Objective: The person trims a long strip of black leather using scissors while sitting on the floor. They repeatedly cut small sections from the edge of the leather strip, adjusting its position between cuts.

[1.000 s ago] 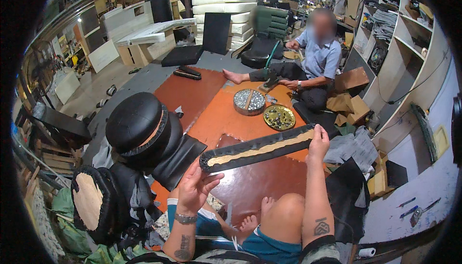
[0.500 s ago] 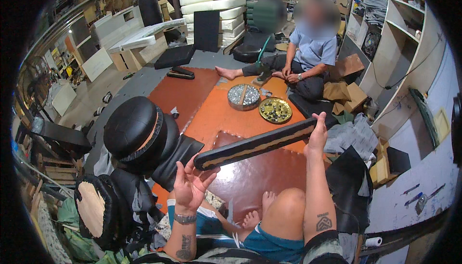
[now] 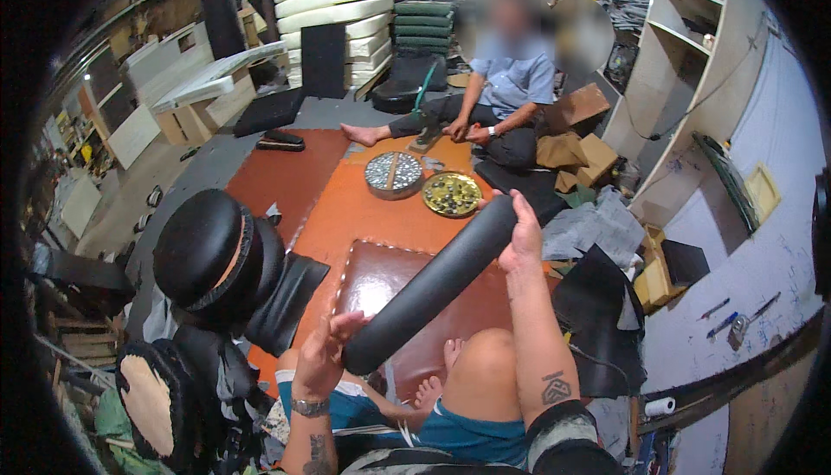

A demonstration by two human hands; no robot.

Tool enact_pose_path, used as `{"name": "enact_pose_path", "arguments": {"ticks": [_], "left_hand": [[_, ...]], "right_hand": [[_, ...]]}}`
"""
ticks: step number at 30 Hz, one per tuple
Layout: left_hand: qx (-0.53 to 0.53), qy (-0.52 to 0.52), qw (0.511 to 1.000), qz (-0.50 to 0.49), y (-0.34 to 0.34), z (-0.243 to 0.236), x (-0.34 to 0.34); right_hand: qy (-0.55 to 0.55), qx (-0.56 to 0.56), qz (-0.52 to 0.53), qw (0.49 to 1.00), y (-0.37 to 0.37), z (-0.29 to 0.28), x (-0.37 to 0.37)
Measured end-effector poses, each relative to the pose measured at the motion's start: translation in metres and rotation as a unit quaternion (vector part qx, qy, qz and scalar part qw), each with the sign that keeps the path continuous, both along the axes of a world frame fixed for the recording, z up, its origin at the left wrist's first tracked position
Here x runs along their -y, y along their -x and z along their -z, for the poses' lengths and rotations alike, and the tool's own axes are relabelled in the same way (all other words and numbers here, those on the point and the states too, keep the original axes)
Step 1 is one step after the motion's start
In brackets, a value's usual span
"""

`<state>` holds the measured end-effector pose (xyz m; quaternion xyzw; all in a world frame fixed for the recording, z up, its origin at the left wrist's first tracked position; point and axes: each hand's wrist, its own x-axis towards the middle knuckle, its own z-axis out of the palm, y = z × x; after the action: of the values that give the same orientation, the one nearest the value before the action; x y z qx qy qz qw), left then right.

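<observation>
A long black upholstered pad [image 3: 433,280] slants across in front of me, its smooth, rounded covered face showing. At its upper right end my right hand [image 3: 525,234] grips it, fingers along the end and thumb on the near side. The lower left end rests against my left hand [image 3: 318,356], which holds it there with some fingers hidden by the pad. Below the pad are my bent knees and bare feet. Under it lies a glossy brown padded sheet [image 3: 389,272] on the orange floor covering [image 3: 346,207].
Round black cushions [image 3: 197,246] are stacked at left, above a round piece with a bare wooden face [image 3: 147,397]. Ahead stand a tin of metal bits [image 3: 394,189] and a gold plate [image 3: 453,213] of small pieces. A co-worker [image 3: 511,86] sits beyond. Shelves [image 3: 684,38] line the right.
The pad has been turned over: its tan underside strip faced me before, and now its smooth black face does. My left hand has turned and moved lower; the whole view has shifted.
</observation>
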<state>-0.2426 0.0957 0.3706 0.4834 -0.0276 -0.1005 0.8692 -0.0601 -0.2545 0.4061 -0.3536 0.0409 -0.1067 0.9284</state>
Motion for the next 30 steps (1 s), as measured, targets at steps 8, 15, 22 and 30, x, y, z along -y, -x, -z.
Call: {"name": "enact_pose_path", "arguments": {"ticks": [8, 15, 22, 30], "left_hand": [[-0.054, -0.144, 0.956, 0.251, 0.01, 0.013, 0.013], [-0.039, 0.042, 0.945, 0.322, 0.022, -0.007, 0.062], [-0.103, 0.202, 0.942, 0.249, 0.024, -0.01, 0.083], [-0.106, -0.071, 0.99, 0.061, 0.017, -0.008, 0.09]], "right_hand": [[0.03, 0.053, -0.146, 0.987, 0.018, -0.028, -0.037], [0.011, 0.081, -0.24, 0.967, 0.043, -0.055, -0.082], [0.071, 0.064, -0.193, 0.977, 0.052, -0.054, -0.101], [0.326, -0.031, -0.15, 0.933, 0.054, -0.042, -0.123]]}}
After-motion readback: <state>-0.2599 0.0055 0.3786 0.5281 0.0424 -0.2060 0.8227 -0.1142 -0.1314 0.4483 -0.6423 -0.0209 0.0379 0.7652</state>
